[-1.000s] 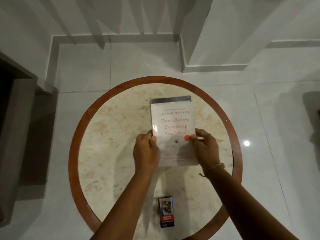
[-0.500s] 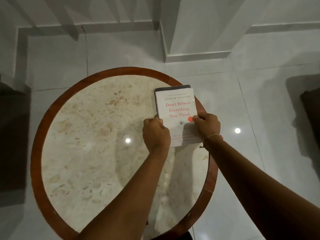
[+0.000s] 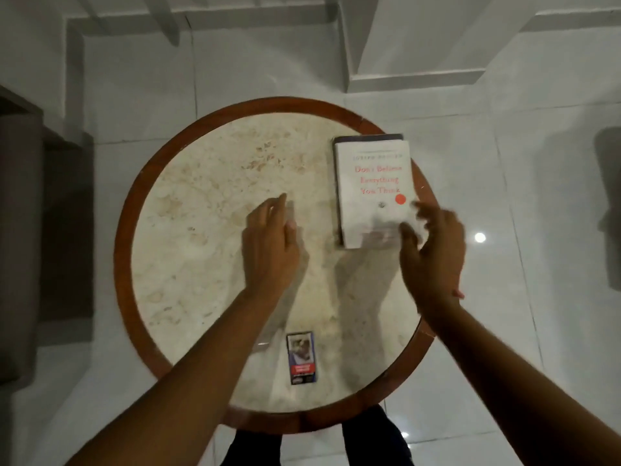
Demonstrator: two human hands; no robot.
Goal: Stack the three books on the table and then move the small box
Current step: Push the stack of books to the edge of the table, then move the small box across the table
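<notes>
From the head camera, looking straight down, the books point(image 3: 371, 193) lie stacked at about two o'clock on the round counter point(image 3: 208, 210), close to its wooden rim. The white cover with red lettering is on top, and a dark edge of another book shows beneath it along the far and left sides. My left hand point(image 3: 268, 250) hovers over bare stone near the middle, its grip loose and empty, fingers spread toward eleven o'clock. My right hand point(image 3: 433, 260) sits at the stack's near right corner, fingers open and holding nothing; blur keeps me from telling whether the fingertips touch the cover.

I judge the stacking done and the small box point(image 3: 301, 358) next. It lies flat at six o'clock, near the edge closest to me, just beside my left forearm. The next move calls for drawing one hand back toward me and pinching the box by its long sides.

Hard to make out: I cannot count three books, since only two layers show. The print on the box is too small to read. My left forearm hides some of the stone beside the box.
</notes>
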